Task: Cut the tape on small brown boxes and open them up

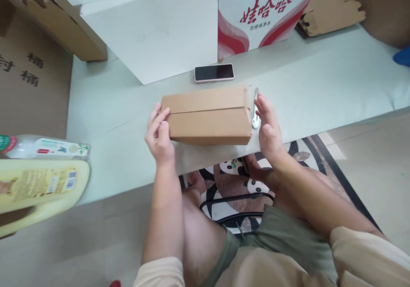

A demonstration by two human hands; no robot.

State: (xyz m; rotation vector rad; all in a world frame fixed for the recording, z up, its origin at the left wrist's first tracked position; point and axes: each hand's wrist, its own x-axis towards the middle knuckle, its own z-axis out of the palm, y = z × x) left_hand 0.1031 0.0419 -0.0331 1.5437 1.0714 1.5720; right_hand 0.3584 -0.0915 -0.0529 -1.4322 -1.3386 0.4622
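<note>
A small brown cardboard box (208, 122) is in front of me at the near side of the pale green tabletop, its top flaps meeting along a lengthwise seam. My left hand (159, 135) grips the box's left end, fingers over the edge and thumb on the near side. Off the box's right end, my right hand (268, 127) is held upright with fingers stretched out and nothing in them. Between that hand and the box lies a white utility knife (255, 118). Just beyond the box is a phone (214, 72), its dark screen facing up.
Large white cartons (160, 35) and a red-and-white water carton (262, 18) stand along the back. A plastic bottle (48, 147) and a yellow jug (45, 184) are at the left edge. Folded cardboard (333, 11) is at back right. A panda-print mat (230, 180) lies below.
</note>
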